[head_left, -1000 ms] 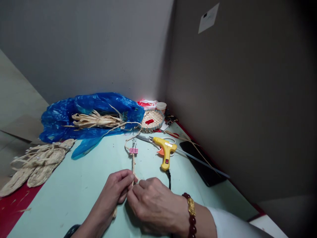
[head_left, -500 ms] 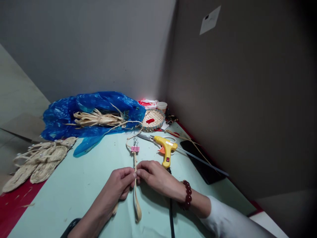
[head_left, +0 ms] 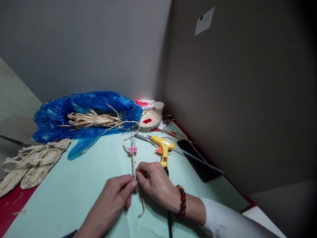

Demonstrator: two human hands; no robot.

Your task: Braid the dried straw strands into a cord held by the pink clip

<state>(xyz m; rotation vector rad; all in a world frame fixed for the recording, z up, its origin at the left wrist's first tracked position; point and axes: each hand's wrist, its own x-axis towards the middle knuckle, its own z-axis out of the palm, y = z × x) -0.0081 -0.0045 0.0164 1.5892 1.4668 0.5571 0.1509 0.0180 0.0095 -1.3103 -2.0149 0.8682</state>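
A pink binder clip (head_left: 133, 150) grips a thin tan straw cord (head_left: 134, 162) that runs down to my hands on the pale green table cover. My left hand (head_left: 119, 195) pinches the cord between thumb and forefinger, below the clip. Close beside it, my right hand (head_left: 151, 181) is closed on the cord too, its fingertips partly hidden. A loose strand end (head_left: 143, 208) hangs below my fingers. From the clip the cord loops up towards a bundle of dry straw strips (head_left: 94, 119).
A blue plastic bag (head_left: 56, 110) lies under the bundle. Right of the clip are scissors (head_left: 142, 137), a yellow glue gun (head_left: 163, 148) with a black cable and a dark phone (head_left: 195, 158). Woven soles (head_left: 41, 162) lie left; a small woven basket (head_left: 151, 119) stands behind.
My left hand has slid slightly down, and the hands are a little farther apart. The lower strand has swung right and looks thinner. The whole view has shifted slightly.
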